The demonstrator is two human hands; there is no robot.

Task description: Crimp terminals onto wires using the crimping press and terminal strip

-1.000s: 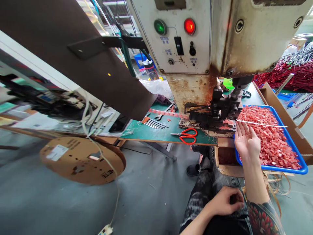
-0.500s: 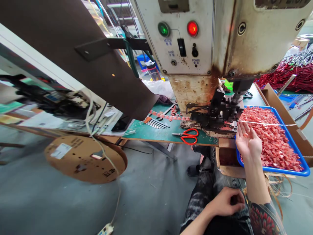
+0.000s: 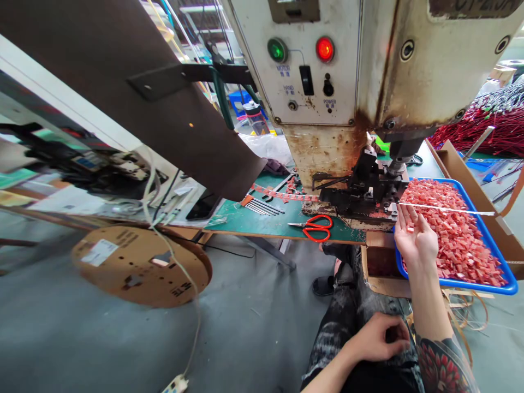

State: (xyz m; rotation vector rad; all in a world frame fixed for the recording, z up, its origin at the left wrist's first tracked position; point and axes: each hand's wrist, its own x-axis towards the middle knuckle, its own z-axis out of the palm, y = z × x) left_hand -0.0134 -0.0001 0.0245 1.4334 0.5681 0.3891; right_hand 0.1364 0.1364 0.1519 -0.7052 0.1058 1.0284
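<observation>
R hand (image 3: 415, 237) palm up, uncurled, w/ pink pc (image 3: 410, 229) (nr machine (image 3: 364, 103)); L hand (image 3: 380, 335) loosely curled, empty

Faded black jeans (image 3: 332, 327), whitish worn patches; dark slipper (image 3: 323, 285); right forearm (image 3: 430, 305) bearing large flower tattoo (image 3: 442, 365), pointed petals.

The machine (image 3: 376, 82) runs out past the top edge, and the power strip (image 3: 176, 385) is cut off at the bottom. The right hand (image 3: 415, 237) hides part of the tray (image 3: 510, 285); the speck (image 3: 410, 229) on its palm is too small to identify.
</observation>
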